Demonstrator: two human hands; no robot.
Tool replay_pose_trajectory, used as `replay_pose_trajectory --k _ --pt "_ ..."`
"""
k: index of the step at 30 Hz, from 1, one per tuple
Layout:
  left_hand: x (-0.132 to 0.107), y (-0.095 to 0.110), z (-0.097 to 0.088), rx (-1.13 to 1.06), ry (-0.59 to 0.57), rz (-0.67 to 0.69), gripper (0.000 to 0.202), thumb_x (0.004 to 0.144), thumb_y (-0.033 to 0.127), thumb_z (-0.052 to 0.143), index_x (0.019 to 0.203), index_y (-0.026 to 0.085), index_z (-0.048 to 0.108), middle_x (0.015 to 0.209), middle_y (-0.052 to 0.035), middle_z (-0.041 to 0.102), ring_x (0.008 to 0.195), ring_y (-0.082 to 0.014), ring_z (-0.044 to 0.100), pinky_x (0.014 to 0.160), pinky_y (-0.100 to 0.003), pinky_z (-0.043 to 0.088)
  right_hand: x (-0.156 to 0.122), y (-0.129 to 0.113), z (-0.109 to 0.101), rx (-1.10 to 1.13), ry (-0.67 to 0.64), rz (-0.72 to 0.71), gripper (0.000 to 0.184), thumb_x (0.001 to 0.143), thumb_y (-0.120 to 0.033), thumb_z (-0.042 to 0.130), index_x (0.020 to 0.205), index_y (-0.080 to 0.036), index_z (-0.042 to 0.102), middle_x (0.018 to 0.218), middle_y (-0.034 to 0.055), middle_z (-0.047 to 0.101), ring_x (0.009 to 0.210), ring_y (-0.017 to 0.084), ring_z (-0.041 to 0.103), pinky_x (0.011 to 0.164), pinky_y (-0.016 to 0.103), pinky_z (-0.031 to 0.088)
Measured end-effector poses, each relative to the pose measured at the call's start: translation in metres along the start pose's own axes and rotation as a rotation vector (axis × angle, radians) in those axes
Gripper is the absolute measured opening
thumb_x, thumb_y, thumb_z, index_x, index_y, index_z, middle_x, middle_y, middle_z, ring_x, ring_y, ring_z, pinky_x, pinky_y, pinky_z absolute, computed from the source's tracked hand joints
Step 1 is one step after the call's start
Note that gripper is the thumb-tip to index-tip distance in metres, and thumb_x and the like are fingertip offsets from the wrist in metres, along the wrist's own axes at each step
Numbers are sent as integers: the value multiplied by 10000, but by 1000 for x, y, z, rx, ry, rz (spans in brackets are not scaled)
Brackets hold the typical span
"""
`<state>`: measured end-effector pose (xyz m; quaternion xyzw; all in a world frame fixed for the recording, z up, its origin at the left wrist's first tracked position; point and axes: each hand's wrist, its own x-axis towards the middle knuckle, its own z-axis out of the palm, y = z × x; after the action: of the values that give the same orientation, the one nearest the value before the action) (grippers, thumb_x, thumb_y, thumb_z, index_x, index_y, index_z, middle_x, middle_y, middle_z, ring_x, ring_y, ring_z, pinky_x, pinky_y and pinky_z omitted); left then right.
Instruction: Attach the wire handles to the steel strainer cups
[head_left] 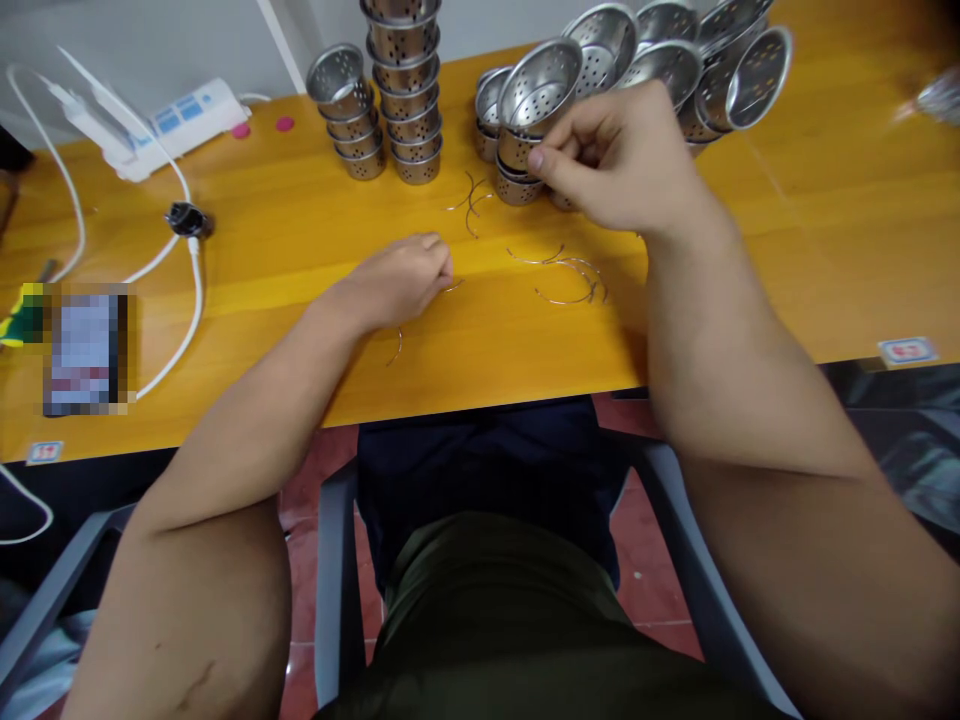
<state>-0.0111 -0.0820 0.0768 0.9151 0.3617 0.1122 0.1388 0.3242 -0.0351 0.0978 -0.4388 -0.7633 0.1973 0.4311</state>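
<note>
With twelve o'clock straight ahead, the desk (277,230) carries tilted perforated cups (664,70) at one, the right hand (619,160) before them, thumb near forefinger. The left hand (409,280), curled, lies toward eleven; curved wires (553,262) scatter around twelve. Whether either grip has hold of anything, I cannot tell.

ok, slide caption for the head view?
Left hand beside thin curved wires, right hand near stacked perforated metal cups, on a yellow tabletop.
</note>
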Motion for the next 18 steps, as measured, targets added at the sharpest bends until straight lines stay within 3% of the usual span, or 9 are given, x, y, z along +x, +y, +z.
replay_pose_trajectory --k 2,4,6,8,10,12,14,15,18 --pt "0 -8 -11 -44 95 -29 152 1183 269 705 1271 296 825 1372 -162 847 1332 -455 828 1235 -660 676 -2 0 4 9 -37 -12 231 973 -205 1015 869 -297 830 695 -32 687 606 184 502 633 397 400" --pt "-2 -21 -23 -28 194 -66 293 1215 361 748 1503 373 801 1543 -137 818 1516 -440 753 1327 -693 636 -6 -2 10 82 -113 -42 122 1013 -278 1017 1001 -279 896 806 -25 753 677 175 522 679 375 442" --pt "-4 -44 -29 30 281 -90 501 1285 478 739 1772 429 628 1791 -60 707 1769 -357 555 1488 -695 528 -11 -6 18 157 -241 -109 217 1050 -382 1040 1208 -274 938 985 -7 818 771 175 580 757 347 511" --pt "-2 -78 -26 83 397 -77 640 1338 589 675 1897 397 429 2012 42 485 1921 -260 294 1642 -687 322 -16 -10 31 170 -382 -220 409 1085 -475 1038 1426 -274 934 1219 37 836 892 197 644 854 343 566" --pt "5 -121 -18 108 559 -19 832 1205 654 789 1890 393 395 2140 86 199 1992 -276 142 1704 -648 147 -20 -14 45 141 -518 -326 492 1137 -514 999 1549 -261 907 1367 84 800 1016 237 685 947 366 588" --pt "15 -161 -12 110 613 -56 1193 993 522 954 1965 402 272 2178 93 39 2031 -285 -7 1716 -593 34 -22 -18 56 103 -623 -356 410 1180 -481 956 1511 -242 911 1354 98 778 1070 262 696 987 382 581" --pt "21 -190 -13 85 600 -165 1464 827 476 1052 2004 348 191 2186 70 44 2037 -278 -52 1711 -548 -83 -23 -22 62 65 -684 -328 236 1185 -376 924 1369 -228 920 1275 86 769 1036 251 694 972 375 563" --pt "22 -197 -16 69 589 -200 1502 805 486 1065 2017 334 192 2184 70 85 2037 -279 -37 1707 -545 -110 -23 -23 62 44 -700 -304 151 1176 -310 898 1296 -220 914 1242 79 765 1013 242 692 960 370 554" --pt "20 -197 -29 41 559 -204 1279 937 561 993 2011 425 312 2132 120 300 2007 -292 149 1711 -600 -24 -22 -25 55 -33 -719 -227 56 1131 -176 825 1139 -208 870 1156 69 774 974 235 687 916 361 526"
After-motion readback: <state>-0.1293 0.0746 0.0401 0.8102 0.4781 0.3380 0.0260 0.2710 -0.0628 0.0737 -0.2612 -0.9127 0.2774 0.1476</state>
